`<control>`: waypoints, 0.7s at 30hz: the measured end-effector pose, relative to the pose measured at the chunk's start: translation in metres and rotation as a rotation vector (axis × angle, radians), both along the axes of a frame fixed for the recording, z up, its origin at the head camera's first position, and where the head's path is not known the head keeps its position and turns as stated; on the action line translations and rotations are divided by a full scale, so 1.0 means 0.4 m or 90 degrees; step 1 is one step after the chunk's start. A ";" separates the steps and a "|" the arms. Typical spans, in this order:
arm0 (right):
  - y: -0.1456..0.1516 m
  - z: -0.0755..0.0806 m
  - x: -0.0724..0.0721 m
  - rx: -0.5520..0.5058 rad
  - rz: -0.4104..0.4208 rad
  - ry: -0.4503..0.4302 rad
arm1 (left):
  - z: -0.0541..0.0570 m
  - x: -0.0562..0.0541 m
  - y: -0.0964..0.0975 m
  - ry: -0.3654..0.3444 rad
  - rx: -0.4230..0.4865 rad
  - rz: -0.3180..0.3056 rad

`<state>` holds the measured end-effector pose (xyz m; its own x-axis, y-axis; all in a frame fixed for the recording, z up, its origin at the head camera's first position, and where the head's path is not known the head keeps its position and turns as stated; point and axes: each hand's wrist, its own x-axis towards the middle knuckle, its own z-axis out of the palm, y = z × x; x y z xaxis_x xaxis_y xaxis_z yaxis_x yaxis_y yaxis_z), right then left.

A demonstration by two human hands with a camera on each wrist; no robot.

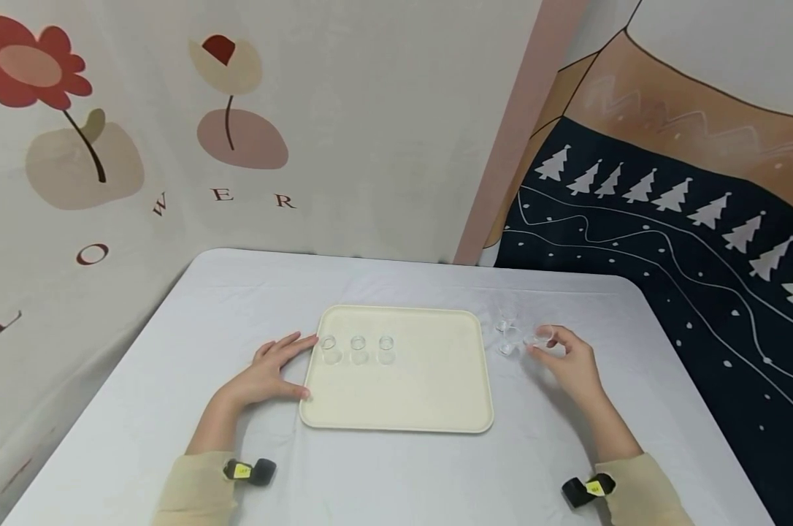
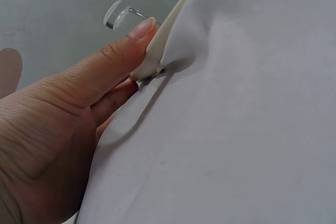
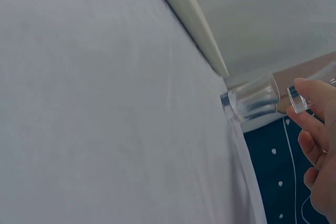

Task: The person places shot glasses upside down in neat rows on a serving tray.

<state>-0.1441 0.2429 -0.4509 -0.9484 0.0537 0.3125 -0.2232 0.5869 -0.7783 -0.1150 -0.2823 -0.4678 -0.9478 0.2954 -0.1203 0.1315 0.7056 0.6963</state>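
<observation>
A cream tray [image 1: 403, 405] lies on the white-covered table. Three small clear shot glasses stand in a row on its left half: the left glass [image 1: 331, 352], the middle glass [image 1: 359, 351] and the right glass [image 1: 386, 351]. My left hand [image 1: 265, 376] rests against the tray's left edge, thumb and fingers spread; up close, the thumb [image 2: 118, 56] touches the rim. To the right of the tray, my right hand [image 1: 572, 365] pinches a clear shot glass [image 3: 299, 99] between thumb and fingers, tilted in the right wrist view.
More clear glasses [image 1: 507, 342] stand between the tray and my right hand; their outlines are faint. One glass [image 3: 254, 98] shows beside the held one. Behind the table hang a flower-printed curtain [image 1: 370, 146] and a dark tree-patterned cloth [image 1: 607, 226].
</observation>
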 end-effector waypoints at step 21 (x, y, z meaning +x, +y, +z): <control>-0.133 0.068 0.046 0.015 0.183 0.117 | -0.005 -0.001 -0.001 -0.002 -0.006 0.006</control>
<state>-0.1257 0.1899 -0.4238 -0.8518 -0.2164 0.4771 -0.5167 0.4970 -0.6971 -0.1155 -0.2828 -0.4699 -0.9502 0.2847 -0.1265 0.1222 0.7139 0.6895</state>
